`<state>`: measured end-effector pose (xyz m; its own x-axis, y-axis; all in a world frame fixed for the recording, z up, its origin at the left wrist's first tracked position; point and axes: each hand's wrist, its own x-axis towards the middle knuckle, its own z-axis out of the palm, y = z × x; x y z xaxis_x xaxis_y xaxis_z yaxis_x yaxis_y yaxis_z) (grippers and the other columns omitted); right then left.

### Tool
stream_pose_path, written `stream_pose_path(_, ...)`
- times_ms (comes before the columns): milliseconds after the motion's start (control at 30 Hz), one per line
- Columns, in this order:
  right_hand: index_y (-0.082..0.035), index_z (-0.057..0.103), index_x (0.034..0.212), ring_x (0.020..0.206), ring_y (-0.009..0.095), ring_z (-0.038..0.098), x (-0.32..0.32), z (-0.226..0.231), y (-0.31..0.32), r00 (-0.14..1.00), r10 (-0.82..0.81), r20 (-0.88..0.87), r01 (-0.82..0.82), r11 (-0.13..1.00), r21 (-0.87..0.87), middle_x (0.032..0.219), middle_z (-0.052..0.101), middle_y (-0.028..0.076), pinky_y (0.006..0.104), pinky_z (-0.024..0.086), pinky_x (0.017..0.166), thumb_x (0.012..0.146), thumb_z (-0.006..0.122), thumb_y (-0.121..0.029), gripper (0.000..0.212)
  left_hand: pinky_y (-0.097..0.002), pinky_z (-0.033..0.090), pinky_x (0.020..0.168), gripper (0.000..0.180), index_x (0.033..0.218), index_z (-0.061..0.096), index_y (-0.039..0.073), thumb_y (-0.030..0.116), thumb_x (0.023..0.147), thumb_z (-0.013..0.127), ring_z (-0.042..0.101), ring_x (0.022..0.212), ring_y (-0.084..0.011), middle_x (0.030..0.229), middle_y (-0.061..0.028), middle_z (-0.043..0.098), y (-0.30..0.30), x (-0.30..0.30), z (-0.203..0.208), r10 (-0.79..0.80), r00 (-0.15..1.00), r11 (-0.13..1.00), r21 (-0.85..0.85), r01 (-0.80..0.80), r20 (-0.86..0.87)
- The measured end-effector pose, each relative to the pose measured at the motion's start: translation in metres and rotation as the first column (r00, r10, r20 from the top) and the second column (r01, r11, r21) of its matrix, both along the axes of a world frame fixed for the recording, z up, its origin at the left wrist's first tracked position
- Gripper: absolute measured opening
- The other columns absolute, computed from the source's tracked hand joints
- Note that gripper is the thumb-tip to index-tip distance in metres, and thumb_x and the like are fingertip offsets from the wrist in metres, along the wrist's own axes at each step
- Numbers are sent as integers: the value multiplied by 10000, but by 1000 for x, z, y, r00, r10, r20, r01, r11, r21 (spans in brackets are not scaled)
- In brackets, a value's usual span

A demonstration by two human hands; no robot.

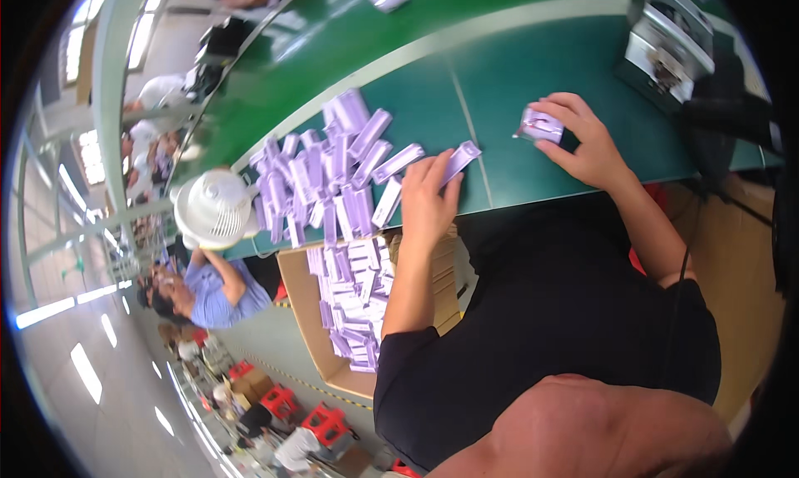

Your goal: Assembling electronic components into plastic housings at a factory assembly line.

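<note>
My right hand (583, 141) grips a small purple-and-white box (542, 126) between thumb and fingers, a little above the green table; its near end looks shiny. On the table to the left, my left hand (430, 193) has its fingers on a slim lilac box (460, 161), thumb on the near side. Just beyond that hand lies a heap of similar lilac boxes (316, 174), tumbled at many angles. One more box (399, 163) rests by my left fingertips, apart from the main heap.
An open cardboard carton (304, 311) full of lilac boxes stands below the table edge at my left. A white fan (215, 209) is beside the heap. At the far right sits a metal machine (668, 49). A co-worker in blue (225, 291) sits to the left.
</note>
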<state>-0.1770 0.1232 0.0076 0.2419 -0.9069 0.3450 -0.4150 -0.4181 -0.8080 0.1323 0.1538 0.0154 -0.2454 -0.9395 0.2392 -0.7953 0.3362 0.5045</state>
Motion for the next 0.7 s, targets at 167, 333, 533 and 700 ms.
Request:
stream_pose_path(167,-96,766,1168,1051,244,636,4,-13,2,996,-80,40,84,989,-118,1176,642,92,330,538,839,914,756,-102,254,-411,524,892,408,1257,706,57,73,858,787,636,1023,-327,1129,-137,681,-1,-23,6,-38,996,999,34,41,-74)
stream_pose_path(333,-89,795,1060,1039,250,635,8,-14,3,995,-96,40,102,979,-179,1116,667,87,342,541,828,881,776,-73,180,-386,539,922,402,1276,713,77,71,880,783,674,1063,-297,1183,-140,685,-1,-38,15,-43,994,996,77,51,-102)
stream_pose_path(533,-97,798,1035,1045,263,634,7,-13,2,997,-62,54,71,980,-187,1116,671,88,351,539,827,854,785,-45,188,-400,529,875,409,1274,702,63,40,871,767,639,1030,-310,1134,-135,655,-10,-47,14,-114,985,993,22,118,-129)
stream_pose_path(700,-99,798,1014,1041,265,634,6,-13,3,996,-62,56,72,978,-194,1108,671,86,354,540,827,847,785,-42,177,-399,534,862,411,1277,701,66,38,872,766,644,1017,-311,1137,-139,649,-16,-54,17,-147,983,988,31,152,-114)
